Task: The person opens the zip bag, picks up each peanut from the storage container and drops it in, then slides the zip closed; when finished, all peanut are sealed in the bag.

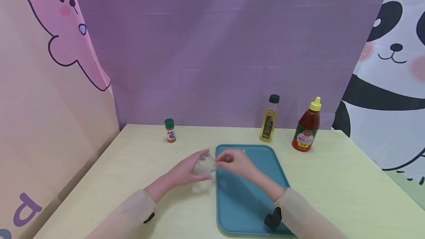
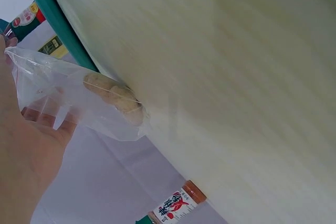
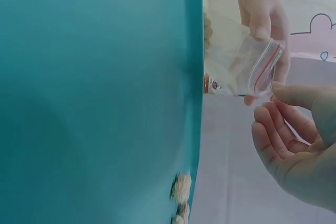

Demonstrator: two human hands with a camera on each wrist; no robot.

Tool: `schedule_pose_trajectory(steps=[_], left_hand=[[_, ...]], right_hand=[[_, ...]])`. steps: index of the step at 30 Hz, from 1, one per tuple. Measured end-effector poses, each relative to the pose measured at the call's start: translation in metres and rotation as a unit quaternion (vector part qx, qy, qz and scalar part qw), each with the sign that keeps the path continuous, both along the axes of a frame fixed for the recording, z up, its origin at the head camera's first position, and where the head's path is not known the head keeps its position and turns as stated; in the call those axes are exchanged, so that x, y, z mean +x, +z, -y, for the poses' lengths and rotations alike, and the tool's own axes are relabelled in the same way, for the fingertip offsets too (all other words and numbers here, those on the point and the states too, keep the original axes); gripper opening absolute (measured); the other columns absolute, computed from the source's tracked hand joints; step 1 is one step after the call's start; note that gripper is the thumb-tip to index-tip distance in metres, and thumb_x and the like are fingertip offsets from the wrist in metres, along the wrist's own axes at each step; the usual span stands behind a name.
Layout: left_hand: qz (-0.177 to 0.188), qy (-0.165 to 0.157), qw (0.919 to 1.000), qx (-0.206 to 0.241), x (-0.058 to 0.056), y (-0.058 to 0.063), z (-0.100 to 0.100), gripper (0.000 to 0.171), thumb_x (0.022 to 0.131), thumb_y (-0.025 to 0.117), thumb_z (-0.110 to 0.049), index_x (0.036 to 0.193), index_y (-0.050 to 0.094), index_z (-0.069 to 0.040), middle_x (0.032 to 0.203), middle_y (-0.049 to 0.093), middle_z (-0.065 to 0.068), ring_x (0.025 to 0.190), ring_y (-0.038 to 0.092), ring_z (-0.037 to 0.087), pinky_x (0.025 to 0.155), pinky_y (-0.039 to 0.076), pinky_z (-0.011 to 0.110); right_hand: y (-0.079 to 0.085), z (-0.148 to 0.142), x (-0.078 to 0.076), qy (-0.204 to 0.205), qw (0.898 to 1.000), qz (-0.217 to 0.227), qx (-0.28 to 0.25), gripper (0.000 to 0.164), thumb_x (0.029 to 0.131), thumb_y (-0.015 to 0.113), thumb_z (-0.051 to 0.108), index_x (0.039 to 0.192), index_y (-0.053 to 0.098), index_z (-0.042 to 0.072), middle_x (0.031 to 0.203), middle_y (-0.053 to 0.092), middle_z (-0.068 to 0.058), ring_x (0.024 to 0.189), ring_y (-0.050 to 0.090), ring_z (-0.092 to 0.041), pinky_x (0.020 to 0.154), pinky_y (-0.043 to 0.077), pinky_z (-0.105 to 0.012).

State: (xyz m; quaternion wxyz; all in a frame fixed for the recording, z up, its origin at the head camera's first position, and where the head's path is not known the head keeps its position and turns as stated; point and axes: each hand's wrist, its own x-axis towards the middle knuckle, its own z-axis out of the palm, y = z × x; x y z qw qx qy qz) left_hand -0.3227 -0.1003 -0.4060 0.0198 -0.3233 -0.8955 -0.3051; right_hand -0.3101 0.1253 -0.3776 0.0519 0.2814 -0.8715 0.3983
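Note:
A clear zip-lock bag (image 1: pixel 206 164) with a red seal line is held up at the tray's left edge. My left hand (image 1: pixel 188 169) grips it from the left, thumb on one side and fingers on the other. At the bag's mouth, my right hand (image 1: pixel 237 162) pinches a corner between thumb and forefinger, its other fingers loosely bent. Light brown lumpy pieces (image 2: pixel 114 97) lie in the bag's lower end in the left wrist view. On the blue-green tray (image 1: pixel 249 205), pale lumpy pieces (image 3: pixel 181 188) sit near the rim, hidden behind the right hand in the head view.
At the back left stands a small seasoning jar (image 1: pixel 170 131) with a green lid. Behind the tray are an oil bottle (image 1: pixel 269 121) with a dark cap and a red sauce bottle (image 1: pixel 306 130) with a yellow cap. A purple curtain (image 1: pixel 212 47) backs the table.

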Motion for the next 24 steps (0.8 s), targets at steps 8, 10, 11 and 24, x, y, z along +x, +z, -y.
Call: schedule_pose_trajectory(steps=[8,10,11,24], left_hand=[[-0.006,-0.005,1.0,0.006,-0.001,0.0,0.001,0.087,0.079,0.07,-0.049,0.148,0.027,-0.016,0.142,0.044,-0.003,0.127,0.047,0.014,0.105,0.041,0.037],[-0.004,-0.005,1.0,0.006,0.0,0.0,0.001,0.087,0.079,0.07,-0.049,0.148,0.027,-0.016,0.143,0.044,-0.002,0.127,0.046,0.015,0.105,0.04,0.037],[-0.003,-0.005,1.0,0.005,0.0,0.0,0.001,0.087,0.08,0.07,-0.049,0.148,0.027,-0.017,0.143,0.044,-0.002,0.127,0.046,0.015,0.106,0.04,0.038],[-0.01,-0.006,0.9999,0.006,0.001,0.001,-0.001,0.087,0.079,0.071,-0.046,0.147,0.028,-0.014,0.143,0.045,-0.001,0.127,0.048,0.017,0.105,0.04,0.039]], right_hand=[[-0.001,-0.015,-0.002,-0.011,1.0,0.009,-0.001,0.013,0.086,0.068,0.021,0.092,0.07,0.009,0.086,0.07,-0.004,0.074,0.064,-0.021,0.061,0.05,-0.023],[-0.002,-0.019,-0.001,-0.021,1.0,0.009,-0.003,0.013,0.086,0.068,0.021,0.092,0.07,0.01,0.086,0.07,-0.004,0.073,0.064,-0.022,0.061,0.05,-0.024],[-0.003,-0.021,-0.001,-0.026,1.0,0.007,-0.001,0.013,0.086,0.068,0.022,0.092,0.07,0.01,0.086,0.07,-0.003,0.073,0.064,-0.021,0.061,0.051,-0.024],[-0.014,-0.051,-0.008,-0.084,0.996,0.001,0.021,0.013,0.087,0.066,0.019,0.092,0.071,0.007,0.091,0.072,-0.008,0.082,0.067,-0.02,0.067,0.053,-0.027]])
